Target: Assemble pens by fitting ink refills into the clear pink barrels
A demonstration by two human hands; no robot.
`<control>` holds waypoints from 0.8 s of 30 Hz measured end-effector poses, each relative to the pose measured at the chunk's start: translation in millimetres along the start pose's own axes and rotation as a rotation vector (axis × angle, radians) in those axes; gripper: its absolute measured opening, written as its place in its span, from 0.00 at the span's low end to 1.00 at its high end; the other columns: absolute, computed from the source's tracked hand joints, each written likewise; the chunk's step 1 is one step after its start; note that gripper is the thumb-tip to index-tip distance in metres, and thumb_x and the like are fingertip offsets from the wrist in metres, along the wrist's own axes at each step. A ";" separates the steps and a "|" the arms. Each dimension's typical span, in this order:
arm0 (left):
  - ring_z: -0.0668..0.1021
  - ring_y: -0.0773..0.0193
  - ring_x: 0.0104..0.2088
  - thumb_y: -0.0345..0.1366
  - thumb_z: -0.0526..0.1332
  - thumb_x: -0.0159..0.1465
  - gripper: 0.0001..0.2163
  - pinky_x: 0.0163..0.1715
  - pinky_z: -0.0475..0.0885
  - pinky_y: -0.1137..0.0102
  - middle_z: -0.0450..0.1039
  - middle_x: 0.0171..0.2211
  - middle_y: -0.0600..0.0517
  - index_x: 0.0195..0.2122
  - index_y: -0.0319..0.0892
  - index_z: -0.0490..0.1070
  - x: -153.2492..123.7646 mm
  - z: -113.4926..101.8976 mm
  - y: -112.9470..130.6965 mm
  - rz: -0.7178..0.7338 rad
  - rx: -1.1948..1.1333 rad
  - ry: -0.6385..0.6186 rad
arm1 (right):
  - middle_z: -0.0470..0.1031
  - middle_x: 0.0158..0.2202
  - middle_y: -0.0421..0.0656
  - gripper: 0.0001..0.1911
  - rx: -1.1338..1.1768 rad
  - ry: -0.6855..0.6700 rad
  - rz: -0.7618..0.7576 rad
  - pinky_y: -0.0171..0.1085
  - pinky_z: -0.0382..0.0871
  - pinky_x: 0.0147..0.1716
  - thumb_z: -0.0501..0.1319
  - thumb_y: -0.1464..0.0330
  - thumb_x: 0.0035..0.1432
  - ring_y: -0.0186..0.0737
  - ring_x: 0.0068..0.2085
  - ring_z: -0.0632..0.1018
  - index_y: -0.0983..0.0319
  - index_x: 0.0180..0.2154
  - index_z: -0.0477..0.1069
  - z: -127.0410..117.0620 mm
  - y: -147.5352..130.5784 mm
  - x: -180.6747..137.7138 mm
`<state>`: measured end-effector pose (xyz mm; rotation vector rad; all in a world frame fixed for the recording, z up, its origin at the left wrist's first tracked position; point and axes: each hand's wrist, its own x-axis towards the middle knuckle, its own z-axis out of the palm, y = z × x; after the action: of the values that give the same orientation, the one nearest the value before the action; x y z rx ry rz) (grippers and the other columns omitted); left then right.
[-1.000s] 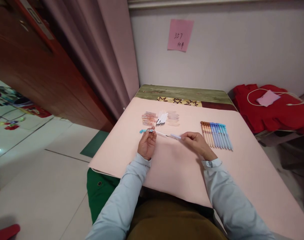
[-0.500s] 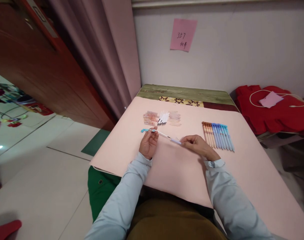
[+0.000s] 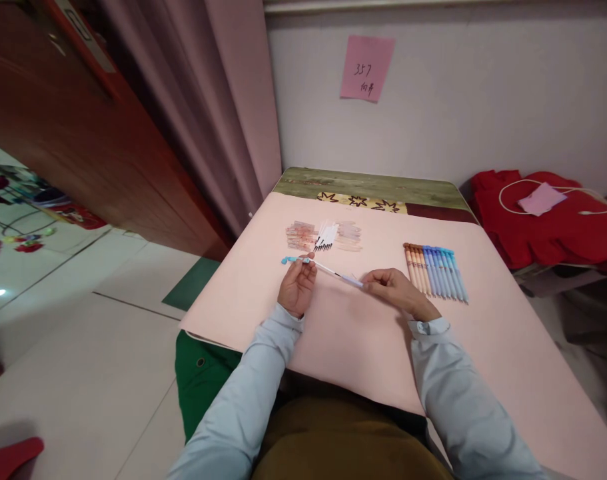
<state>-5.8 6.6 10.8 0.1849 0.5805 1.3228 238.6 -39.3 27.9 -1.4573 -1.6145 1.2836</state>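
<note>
Between thumb and fingers, my left hand [image 3: 298, 287] pinches the bright blue upper part of a pen [image 3: 292, 260]. A thin white refill [image 3: 326, 268] sticks out of it toward the right. My right hand [image 3: 396, 291] pinches a pale lilac pen barrel [image 3: 352, 281] by its far end. The refill's dark tip meets the barrel's mouth; how deep it sits inside I cannot tell. Both hands hold these parts just above the pale pink table cover. Beyond them lies a bunch of loose white refills with black ends [image 3: 326, 237].
Clear plastic sleeves or wrappers lie left [image 3: 300, 236] and right [image 3: 349, 237] of the loose refills. A row of brown, purple and blue pens [image 3: 436, 272] rests at the right. The pink cover [image 3: 343, 333] spans the table. Red cloth [image 3: 503, 230] sits beyond its right edge.
</note>
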 end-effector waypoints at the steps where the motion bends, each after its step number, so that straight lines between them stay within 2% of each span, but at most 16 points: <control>1: 0.80 0.73 0.33 0.28 0.51 0.72 0.12 0.41 0.76 0.78 0.80 0.38 0.48 0.38 0.36 0.76 0.1 0.0 0.2 -0.001 -0.002 -0.001 | 0.74 0.26 0.39 0.13 -0.002 -0.007 0.000 0.33 0.58 0.27 0.63 0.59 0.55 0.33 0.27 0.67 0.63 0.32 0.78 -0.8 0.4 -0.1; 9: 0.80 0.73 0.33 0.29 0.56 0.70 0.09 0.41 0.76 0.77 0.80 0.39 0.49 0.45 0.38 0.75 2.4 -3.8 0.5 0.010 0.019 -0.002 | 0.74 0.26 0.39 0.14 0.001 -0.025 0.000 0.33 0.59 0.26 0.64 0.58 0.55 0.34 0.26 0.68 0.63 0.33 0.79 -0.6 -4.3 -1.3; 17: 0.80 0.73 0.33 0.28 0.53 0.71 0.10 0.41 0.76 0.77 0.80 0.38 0.47 0.38 0.36 0.75 1.1 -2.2 -0.8 -0.001 0.015 -0.008 | 0.75 0.28 0.40 0.15 0.013 -0.006 -0.008 0.33 0.60 0.26 0.64 0.57 0.54 0.34 0.27 0.69 0.63 0.34 0.79 2.5 -1.8 0.4; 24: 0.80 0.72 0.33 0.29 0.56 0.69 0.09 0.41 0.77 0.76 0.80 0.39 0.48 0.45 0.38 0.75 0.9 -2.2 -2.9 0.012 0.031 -0.005 | 0.73 0.25 0.39 0.17 0.023 0.008 -0.033 0.32 0.57 0.24 0.64 0.56 0.54 0.33 0.25 0.66 0.63 0.36 0.79 15.9 0.5 4.5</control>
<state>-4.2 6.3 7.4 0.2176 0.5966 1.3247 223.5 -39.1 21.2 -1.4146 -1.6066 1.2731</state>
